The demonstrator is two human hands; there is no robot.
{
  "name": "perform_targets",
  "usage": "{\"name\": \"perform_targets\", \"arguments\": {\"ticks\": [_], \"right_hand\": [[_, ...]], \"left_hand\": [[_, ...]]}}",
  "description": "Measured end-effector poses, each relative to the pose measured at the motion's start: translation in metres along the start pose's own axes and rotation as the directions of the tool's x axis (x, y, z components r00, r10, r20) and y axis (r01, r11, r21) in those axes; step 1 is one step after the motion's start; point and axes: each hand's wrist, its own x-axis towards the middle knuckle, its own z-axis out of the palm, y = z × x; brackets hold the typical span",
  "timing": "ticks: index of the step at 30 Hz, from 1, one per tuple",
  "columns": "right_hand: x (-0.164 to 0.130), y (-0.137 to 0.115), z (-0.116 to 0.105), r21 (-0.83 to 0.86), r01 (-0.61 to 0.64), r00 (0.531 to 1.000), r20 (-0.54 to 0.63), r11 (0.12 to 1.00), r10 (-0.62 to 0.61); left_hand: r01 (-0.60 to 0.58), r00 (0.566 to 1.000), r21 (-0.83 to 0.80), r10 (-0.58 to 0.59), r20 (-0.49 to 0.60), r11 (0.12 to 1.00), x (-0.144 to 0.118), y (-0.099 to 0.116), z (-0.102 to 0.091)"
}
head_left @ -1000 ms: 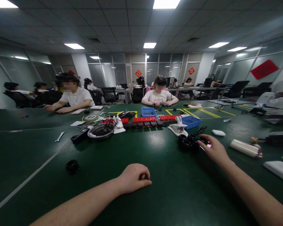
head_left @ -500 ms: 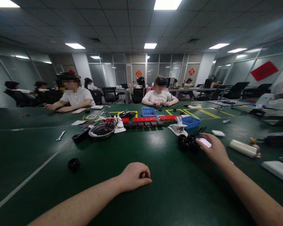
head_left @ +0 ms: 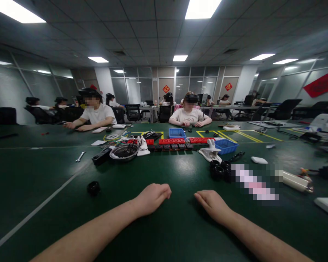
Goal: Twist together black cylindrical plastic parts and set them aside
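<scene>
Head view: left hand (head_left: 152, 198) rested on green table (head_left: 180, 225), fingers loosely curled, gripped nothing. Right hand (head_left: 213, 205) lay just beside it, palm down, fingers relaxed, empty. Black rings (head_left: 221, 170) sat beyond right hand, apart from it. Lone black ring (head_left: 93, 187) lay left of left hand. White clip (head_left: 210, 153) stood behind rings.

Both forearms enter from the bottom of the frame and angle inward toward its lower middle. The left hand (head_left: 152, 198) lies palm down, fingers loosely curled with the fingertips pointing right. The right hand (head_left: 213, 206) lies just beside it, also palm down, fingers relaxed and pointing left. The two hands are near each other but apart, holding nothing.
</scene>
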Motion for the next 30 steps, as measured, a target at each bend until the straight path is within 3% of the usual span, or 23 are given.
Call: {"name": "perform_targets", "arguments": {"ticks": [2, 4, 6, 8, 11, 12, 14, 19, 23, 26, 30], "right_hand": [[-0.001, 0.005, -0.004, 0.054, -0.058, 0.998, -0.004, 0.997, 0.058], [-0.001, 0.007, -0.007, 0.098, -0.084, 0.996, -0.003, 0.992, 0.084], [0.000, 0.007, -0.010, 0.113, -0.088, 0.996, 0.010, 0.990, 0.087], [0.000, 0.006, -0.011, 0.108, -0.087, 0.996, 0.037, 0.990, 0.083], [0.001, 0.006, -0.011, 0.114, -0.093, 0.994, 0.061, 0.989, 0.087], [0.002, 0.006, -0.011, 0.119, -0.097, 0.994, 0.064, 0.988, 0.090], [0.002, 0.007, -0.011, 0.128, -0.102, 0.993, 0.068, 0.987, 0.093], [0.003, 0.008, -0.010, 0.142, -0.106, 0.993, 0.070, 0.984, 0.096], [0.002, 0.007, -0.010, 0.140, -0.092, 0.995, 0.062, 0.986, 0.084], [0.002, 0.007, -0.010, 0.132, -0.080, 0.995, 0.062, 0.988, 0.072], [0.003, 0.007, -0.009, 0.121, -0.092, 0.995, 0.058, 0.988, 0.086]], "left_hand": [[0.019, 0.991, -0.009, -0.020, -0.131, 1.000, -0.008, 0.003, -0.025], [0.090, 0.952, 0.006, -0.084, -0.295, 0.996, -0.020, -0.001, -0.053], [0.197, 0.875, 0.049, -0.153, -0.459, 0.979, -0.035, -0.015, -0.080], [0.346, 0.768, 0.083, -0.232, -0.597, 0.935, -0.055, -0.039, -0.100], [0.599, 0.628, 0.082, -0.403, -0.665, 0.797, -0.089, -0.084, -0.113], [0.648, 0.609, 0.060, -0.469, -0.640, 0.759, -0.100, -0.099, -0.111], [0.711, 0.596, 0.001, -0.602, -0.531, 0.703, -0.118, -0.126, -0.103], [0.750, 0.611, -0.005, -0.695, -0.380, 0.662, -0.138, -0.158, -0.076], [0.760, 0.614, -0.039, -0.738, -0.280, 0.648, -0.136, -0.160, -0.071], [0.762, 0.609, -0.047, -0.740, -0.284, 0.646, -0.126, -0.156, -0.070], [0.663, 0.696, -0.086, -0.655, -0.295, 0.744, -0.095, -0.141, -0.057]]}}
